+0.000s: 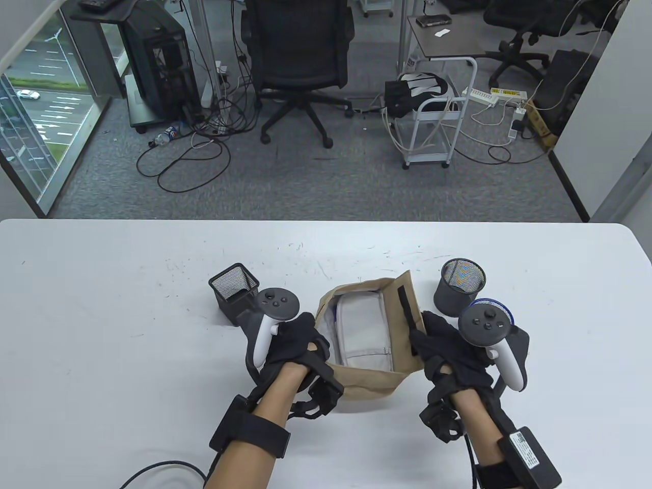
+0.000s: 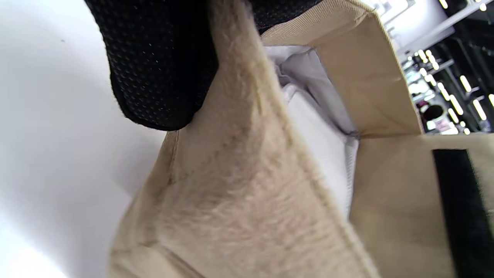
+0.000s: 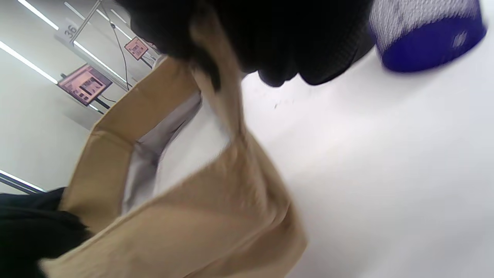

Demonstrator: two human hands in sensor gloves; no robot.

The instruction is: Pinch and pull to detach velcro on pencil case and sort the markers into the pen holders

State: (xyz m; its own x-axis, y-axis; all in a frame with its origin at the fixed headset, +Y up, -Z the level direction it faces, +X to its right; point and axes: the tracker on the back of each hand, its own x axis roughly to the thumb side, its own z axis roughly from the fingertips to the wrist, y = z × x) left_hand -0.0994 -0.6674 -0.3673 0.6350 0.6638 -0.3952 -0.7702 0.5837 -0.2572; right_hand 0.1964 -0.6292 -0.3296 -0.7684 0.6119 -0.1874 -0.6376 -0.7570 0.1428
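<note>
A tan fabric pencil case [image 1: 374,379] lies on the white table [image 1: 102,316] between my hands, its mouth pulled wide so the white lining [image 1: 364,331] shows. My left hand [image 1: 300,338] grips the case's left edge [image 2: 239,127]. The raised right flap with its black velcro strip [image 1: 406,305] is pinched by my right hand [image 1: 433,336]; the same flap [image 3: 220,88] shows close up in the right wrist view. No markers show inside. A black square mesh pen holder [image 1: 234,295] stands left of the case. A black round mesh holder [image 1: 460,290] stands to its right.
A blue mesh cup [image 3: 428,34] stands just behind my right hand, mostly hidden by the tracker in the table view. Beyond the table's far edge are an office chair [image 1: 298,66], a white cart [image 1: 433,132] and cables on the floor.
</note>
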